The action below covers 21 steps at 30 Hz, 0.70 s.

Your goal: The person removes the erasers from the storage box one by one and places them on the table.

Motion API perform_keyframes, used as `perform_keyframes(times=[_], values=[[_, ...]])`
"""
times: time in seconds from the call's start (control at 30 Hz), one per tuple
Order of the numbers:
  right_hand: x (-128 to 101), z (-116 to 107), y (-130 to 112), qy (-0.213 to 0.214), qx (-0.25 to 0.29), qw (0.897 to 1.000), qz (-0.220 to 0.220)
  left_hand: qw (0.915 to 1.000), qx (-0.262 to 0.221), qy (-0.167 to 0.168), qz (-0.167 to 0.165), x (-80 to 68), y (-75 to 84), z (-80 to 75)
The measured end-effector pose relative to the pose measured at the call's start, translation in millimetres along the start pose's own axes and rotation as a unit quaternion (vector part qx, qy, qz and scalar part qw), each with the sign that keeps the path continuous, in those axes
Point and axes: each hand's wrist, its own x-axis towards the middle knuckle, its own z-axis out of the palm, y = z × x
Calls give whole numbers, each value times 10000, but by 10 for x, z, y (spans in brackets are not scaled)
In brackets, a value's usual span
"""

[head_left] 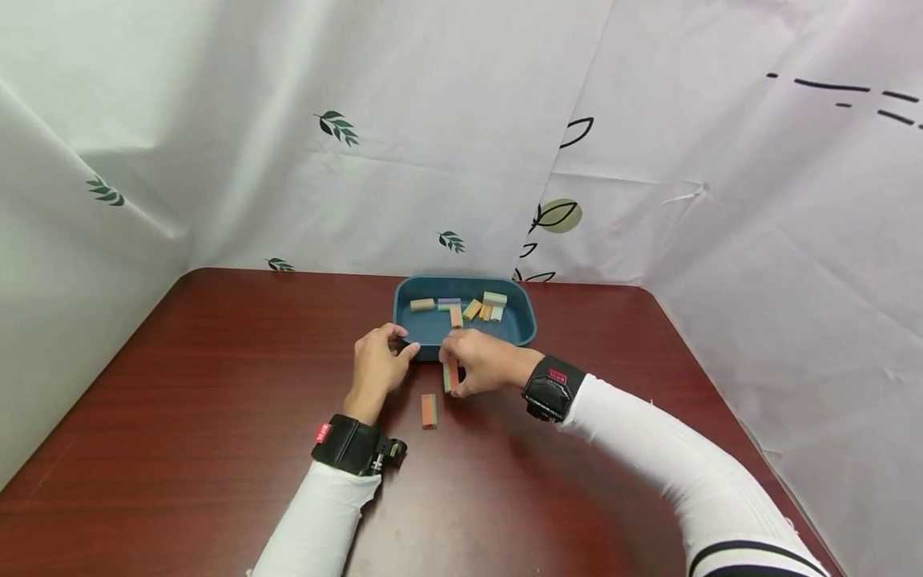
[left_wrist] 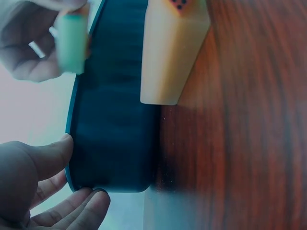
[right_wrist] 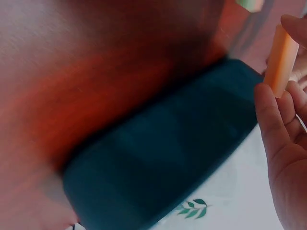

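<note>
orange-and-green rectangular eraser block (head_left: 450, 374) stands upright in the pinch of our right hand (head_left: 481, 362), just in front of the near wall of the dark teal plastic tray (head_left: 522, 324); the right wrist view shows its orange face (right_wrist: 280, 61) between our thumb and fingertips, close to the tray's outer wall (right_wrist: 163, 163). we see a second orange-and-green eraser block (head_left: 429, 410) lying flat on the dark red wooden table (head_left: 216, 385), near the held one and a little closer to us, between our two wrists, apart from both hands

our left hand (head_left: 380, 361) rests at the tray's near left corner, thumb and fingers curled onto the rim; in the left wrist view the thumb (left_wrist: 41, 160) lies on the rim's edge and the fingers (left_wrist: 72, 213) wrap under the corner, so we hold the tray there. our right hand sits just beside it, fingers bent down around the upright block, wrist raised off the table. both forearms wear white sleeves (head_left: 663, 457) and black wrist straps (head_left: 551, 389), and they angle inward from either side

inside the tray lie several small blocks: a tan one (head_left: 422, 304) at the left, a purple-and-green one (head_left: 449, 303), an orange-and-green one (head_left: 457, 316), and a cluster of pale green and orange ones (head_left: 490, 304) toward the right. a white leaf-printed cloth (head_left: 339, 128) hangs behind the table
</note>
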Motion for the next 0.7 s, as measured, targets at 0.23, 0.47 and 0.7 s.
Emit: perform_keyframes(times=[0.23, 0.47, 0.7], values=[[-60, 208, 13, -310, 91, 9995, 3, 10000, 43, -26, -3, 1, 7, -5], [-94, 324, 13, -441, 269, 9987, -11, 9999, 61, -88, -28, 6, 21, -6], [-109, 386, 40, -502, 467, 9976, 71, 10000, 41, -60, -21, 13, 20, 6]])
